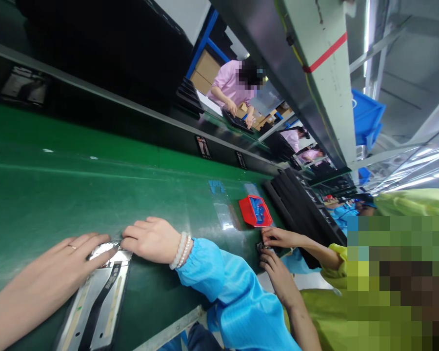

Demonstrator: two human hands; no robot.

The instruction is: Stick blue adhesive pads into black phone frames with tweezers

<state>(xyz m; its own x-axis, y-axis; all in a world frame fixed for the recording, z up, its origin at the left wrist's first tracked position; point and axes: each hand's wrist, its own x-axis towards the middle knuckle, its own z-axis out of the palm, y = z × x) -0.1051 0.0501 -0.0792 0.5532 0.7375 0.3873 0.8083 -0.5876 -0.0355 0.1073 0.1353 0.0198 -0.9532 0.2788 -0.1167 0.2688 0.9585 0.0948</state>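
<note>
A silvery phone frame point(111, 297) with a black ribbon strip down its middle lies on the green work surface, its lower end cut off by the picture's bottom edge. My left hand point(75, 253), with a ring on one finger, grips its top end, the thumb across the shiny metal part. At the top right corner of the frame, my right hand point(153, 241) has its fingers curled and pressed together against the edge. Bead bracelets and a blue sleeve point(237, 287) show on that arm. Anything small between the right fingertips is hidden.
To the right, a co-worker's hands point(278, 248) handle a small dark part beside a red bin point(255, 212) of blue pieces. Black trays point(300, 209) are stacked behind it. More phone frames point(25, 87) lie along the dark far strip. Another person point(230, 87) works across the line.
</note>
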